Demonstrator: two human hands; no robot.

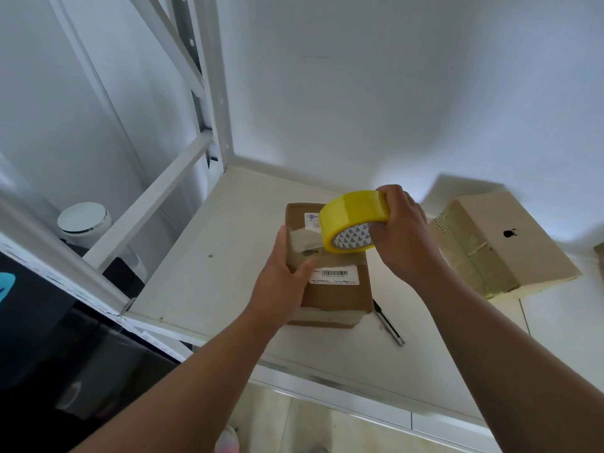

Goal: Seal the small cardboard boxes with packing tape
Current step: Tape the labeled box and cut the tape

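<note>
White walls close in the pale shelf [212,256] of a metal rack. On it lies the small brown box [336,295], its long side running away from the viewer. The left hand [281,282] grips the box's left edge, thumb laid over the top beside a barcode label [333,277], pinning it down. The right hand [402,237] holds a yellow tape roll [353,210] just above the box's far end, fingers curled over the rim and into the core. Whether a free end of tape is already stuck to the box cannot be told.

The step looks like laying a strip along the top. To do it well, the tape end should first be pressed down at the far edge of the box. The roll should then be drawn toward the near edge, low and taut, so the strip lies flat. The left hand should bear down firmly, since a light box will likely slide under the pull, and its thumb should clear the strip's path. A slim dark tool [389,325], perhaps a cutter, lies just right of the box's near corner, handy for the cut. Well right of the box, a second box [510,243] sits tilted, bands of tape already across it.
</note>
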